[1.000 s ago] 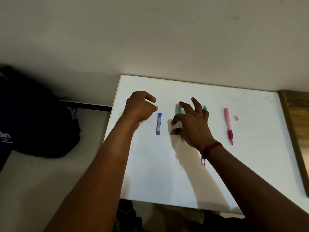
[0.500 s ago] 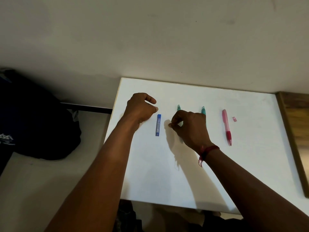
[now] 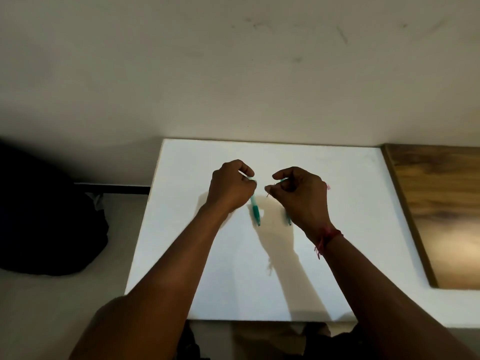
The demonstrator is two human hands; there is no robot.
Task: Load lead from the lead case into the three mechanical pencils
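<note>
White tabletop [image 3: 337,255] against a wall, teal pencil [image 3: 288,220] lying on it, mostly hidden, pink sliver [image 3: 328,187] farther back

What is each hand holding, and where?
Left hand grips a teal pencil near its top end. Right hand pinches a thin lead between thumb and fingertip; where along it is unclear.

Crowding the board's [image 3: 376,216] middle with left hand [image 3: 231,188], right hand [image 3: 301,196], a lead [image 3: 268,194] in the narrow gap between, and left pencil [image 3: 255,210] and right pencil [image 3: 288,220] below. Leaving bare board nearer and at both sides. Closing the far edge with wall [image 3: 259,87].
</note>
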